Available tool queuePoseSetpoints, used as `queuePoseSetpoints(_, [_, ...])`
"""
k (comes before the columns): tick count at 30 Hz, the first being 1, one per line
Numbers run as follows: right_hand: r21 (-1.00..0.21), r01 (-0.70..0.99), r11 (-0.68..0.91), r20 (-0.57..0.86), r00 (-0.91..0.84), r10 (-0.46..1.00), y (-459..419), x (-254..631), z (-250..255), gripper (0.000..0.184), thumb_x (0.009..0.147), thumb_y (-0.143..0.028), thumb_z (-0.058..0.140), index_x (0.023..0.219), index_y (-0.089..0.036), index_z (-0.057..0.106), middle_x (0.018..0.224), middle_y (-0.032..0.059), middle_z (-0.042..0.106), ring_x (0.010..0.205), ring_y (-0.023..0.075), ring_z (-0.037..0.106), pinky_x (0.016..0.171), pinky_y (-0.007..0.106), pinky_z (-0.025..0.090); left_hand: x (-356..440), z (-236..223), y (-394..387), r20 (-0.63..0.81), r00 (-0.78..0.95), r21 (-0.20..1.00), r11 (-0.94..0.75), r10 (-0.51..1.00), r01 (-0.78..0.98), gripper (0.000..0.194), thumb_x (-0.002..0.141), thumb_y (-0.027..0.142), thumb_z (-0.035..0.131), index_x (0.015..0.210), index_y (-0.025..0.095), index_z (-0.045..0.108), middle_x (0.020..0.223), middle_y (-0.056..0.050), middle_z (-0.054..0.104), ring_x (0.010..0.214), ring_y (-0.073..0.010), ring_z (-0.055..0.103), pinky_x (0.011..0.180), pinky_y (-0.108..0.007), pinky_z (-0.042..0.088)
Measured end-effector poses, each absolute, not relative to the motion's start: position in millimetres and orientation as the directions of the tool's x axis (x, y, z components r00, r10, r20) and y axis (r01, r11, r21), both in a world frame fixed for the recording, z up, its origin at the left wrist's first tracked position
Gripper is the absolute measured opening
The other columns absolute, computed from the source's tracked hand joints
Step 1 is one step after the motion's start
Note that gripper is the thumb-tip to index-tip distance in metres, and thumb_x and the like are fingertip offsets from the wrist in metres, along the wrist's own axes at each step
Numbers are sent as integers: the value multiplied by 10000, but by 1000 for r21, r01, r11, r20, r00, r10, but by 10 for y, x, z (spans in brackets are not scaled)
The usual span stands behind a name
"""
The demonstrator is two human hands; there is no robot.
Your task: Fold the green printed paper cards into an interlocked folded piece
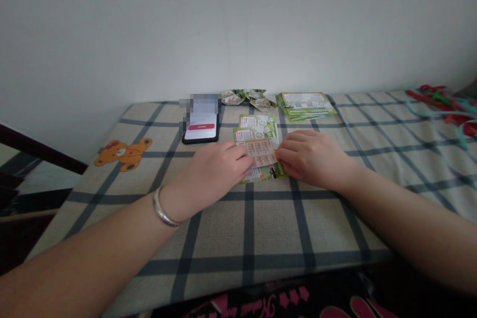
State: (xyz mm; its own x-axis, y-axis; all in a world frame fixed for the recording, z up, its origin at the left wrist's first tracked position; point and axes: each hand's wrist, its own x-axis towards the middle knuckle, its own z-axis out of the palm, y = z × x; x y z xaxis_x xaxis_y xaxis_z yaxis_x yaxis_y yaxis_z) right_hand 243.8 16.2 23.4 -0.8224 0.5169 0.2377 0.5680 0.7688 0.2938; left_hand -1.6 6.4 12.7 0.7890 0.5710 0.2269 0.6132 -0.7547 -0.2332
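Note:
My left hand (227, 164), with a silver bangle on its wrist, has its fingers closed at the left edge of a printed paper sheet (262, 151) with orange boxes on it. At the sheet's right edge my right hand (311, 156) is closed on it too, fingertips pressed together. The sheet looks bent up along its near side. Beneath and behind it lie green-and-white printed leaflets (257, 121), partly overlapping. Both thumbs are mostly hidden.
A phone (201, 131) with a lit screen lies behind my left hand. Folded paper pieces (248, 97) and a leaflet stack (307, 104) lie by the wall. Red and teal ribbons (447, 107) are at far right. A checked tablecloth (219, 238) covers the table.

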Motion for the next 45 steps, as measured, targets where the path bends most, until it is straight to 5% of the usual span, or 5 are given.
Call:
queuePoseSetpoints(4, [240,579,779,248,-812,527,175,2428,211,173,899,-229,499,797,-177,629,795,51,668,749,197,572,719,341,404,-16,116,89,287,807,-274,-763,516,585,80,906,243,615,909,199,681,843,-27,647,829,-230,576,647,-347,439])
queuePoseSetpoints(12, [-101,576,811,293,-762,578,221,2439,135,227,866,-203,568,1044,-163,701,1092,61,714,953,201,624,886,331,460,-22,94,85,271,808,-255,-771,522,584,104,911,240,594,909,189,684,866,-34,660,813,-224,593,673,-360,466])
queuePoseSetpoints(23, [161,610,776,289,-781,554,174,2361,165,172,866,-198,508,804,-147,660,777,72,679,734,206,585,745,355,430,-27,63,97,338,818,-251,-793,466,555,106,906,268,633,960,209,702,888,-11,700,823,-215,614,680,-353,463])
queuePoseSetpoints(33, [-159,438,885,307,-830,466,239,2397,125,164,889,-174,488,925,-151,646,925,95,688,941,212,611,840,358,476,-28,119,67,321,851,-323,-797,416,511,103,910,182,573,856,199,659,764,-2,649,721,-187,577,605,-333,393])
queuePoseSetpoints(45, [-242,324,915,314,-866,390,301,2511,197,219,812,-86,548,961,-177,680,1013,59,722,1037,197,605,932,370,488,-66,98,99,314,840,-279,-803,443,527,66,899,191,591,879,191,654,810,-17,651,762,-207,601,605,-330,443])
